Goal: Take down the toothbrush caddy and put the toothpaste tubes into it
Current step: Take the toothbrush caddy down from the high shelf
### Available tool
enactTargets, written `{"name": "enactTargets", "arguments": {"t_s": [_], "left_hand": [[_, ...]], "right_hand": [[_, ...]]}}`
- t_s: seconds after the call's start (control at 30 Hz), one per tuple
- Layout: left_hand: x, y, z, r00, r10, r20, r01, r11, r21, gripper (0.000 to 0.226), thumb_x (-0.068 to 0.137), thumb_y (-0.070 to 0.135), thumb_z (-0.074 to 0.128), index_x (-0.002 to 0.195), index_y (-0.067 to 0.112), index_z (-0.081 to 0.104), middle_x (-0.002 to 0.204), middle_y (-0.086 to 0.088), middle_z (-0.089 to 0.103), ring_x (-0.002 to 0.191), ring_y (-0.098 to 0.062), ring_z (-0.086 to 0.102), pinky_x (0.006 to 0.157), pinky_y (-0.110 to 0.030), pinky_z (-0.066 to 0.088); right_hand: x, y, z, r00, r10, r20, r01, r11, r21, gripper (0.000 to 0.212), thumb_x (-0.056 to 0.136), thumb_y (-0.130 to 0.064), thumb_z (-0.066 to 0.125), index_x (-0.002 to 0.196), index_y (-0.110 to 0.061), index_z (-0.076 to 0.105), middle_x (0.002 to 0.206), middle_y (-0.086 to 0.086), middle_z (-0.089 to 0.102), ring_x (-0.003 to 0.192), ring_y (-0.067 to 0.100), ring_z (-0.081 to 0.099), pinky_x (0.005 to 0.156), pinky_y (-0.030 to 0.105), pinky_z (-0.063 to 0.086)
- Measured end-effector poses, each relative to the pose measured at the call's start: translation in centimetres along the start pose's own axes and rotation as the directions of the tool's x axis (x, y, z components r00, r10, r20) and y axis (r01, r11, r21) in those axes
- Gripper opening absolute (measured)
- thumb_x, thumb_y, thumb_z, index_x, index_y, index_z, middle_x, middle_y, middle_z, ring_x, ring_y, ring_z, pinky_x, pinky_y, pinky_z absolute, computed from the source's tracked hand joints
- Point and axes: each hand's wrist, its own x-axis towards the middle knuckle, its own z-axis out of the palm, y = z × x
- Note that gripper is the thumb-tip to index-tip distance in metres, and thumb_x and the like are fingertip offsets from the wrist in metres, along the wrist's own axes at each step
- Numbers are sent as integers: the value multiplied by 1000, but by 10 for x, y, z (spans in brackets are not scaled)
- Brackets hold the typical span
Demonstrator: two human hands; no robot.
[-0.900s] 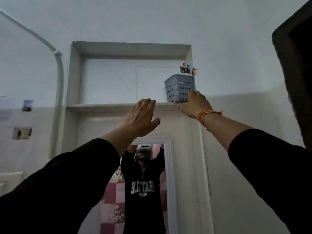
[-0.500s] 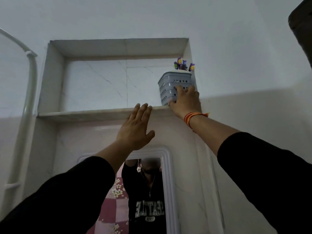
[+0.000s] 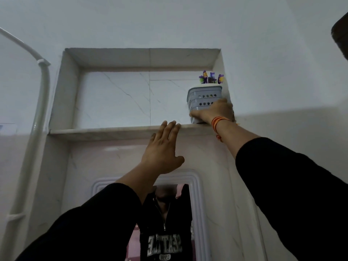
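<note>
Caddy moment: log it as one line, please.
phase: taking down | caddy: on shelf, right end | right hand: wrapped round caddy | left hand: open, fingertips at shelf edge

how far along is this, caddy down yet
Not down yet: nothing looks finished. The grey toothbrush caddy sits on the niche shelf, toothbrushes inside. The right hand grips its lower part; the left hand is open. Lowering and loading toothpaste remain; no tubes visible.

Caddy (image 3: 204,98) lower front hidden behind right hand (image 3: 214,112); toothbrushes (image 3: 211,78) too blurred to count; mirror (image 3: 165,219) cut off at bottom edge
</note>
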Motion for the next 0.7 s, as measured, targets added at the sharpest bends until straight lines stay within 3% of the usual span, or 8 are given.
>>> {"name": "enactTargets", "arguments": {"t_s": [0.13,0.3,0.5,0.57,0.67,0.7], "left_hand": [[-1,1,-7,999,-7,54,9,999,-39,108,76,40,67,161,25,1,169,8,-7,156,-17,-16,126,-50,13],[-5,3,-27,995,-32,98,57,962,-265,95,85,31,67,161,23,11,170,9,1,156,-12,-10,126,-44,15],[-40,-5,-51,984,-165,60,174,871,-460,76,88,31,67,155,26,31,162,3,32,144,-23,37,112,-38,35],[-59,-6,-54,981,-170,91,192,859,-475,71,89,29,67,153,25,36,158,3,39,136,-26,46,108,-37,38],[-95,-8,-50,975,-187,119,222,828,-514,66,89,25,67,150,26,41,153,5,43,124,-27,54,101,-34,44],[-110,-8,-46,973,-191,128,230,810,-540,64,90,22,67,149,26,43,151,6,44,121,-23,57,97,-26,46]], "right_hand": [[-15,-12,-11,997,-55,-60,59,995,76,110,49,-62,85,133,-9,38,126,11,44,106,25,55,71,31,44],[-33,-33,-45,986,-161,-49,164,984,72,110,51,-59,87,134,-8,35,128,11,43,107,24,55,69,30,43],[-72,-43,-78,984,-175,41,167,974,156,117,49,-55,90,137,-6,31,131,11,46,115,26,53,84,33,52],[-95,-39,-83,981,-171,89,153,972,180,116,48,-54,91,134,-5,32,126,8,53,114,27,57,92,39,55],[-139,-23,-83,975,-157,158,120,968,222,107,49,-51,92,127,-7,33,110,1,54,103,23,59,89,40,57],[-154,-13,-81,973,-145,182,99,966,237,104,50,-49,93,124,-8,34,106,-2,53,99,20,58,86,37,57]]}}
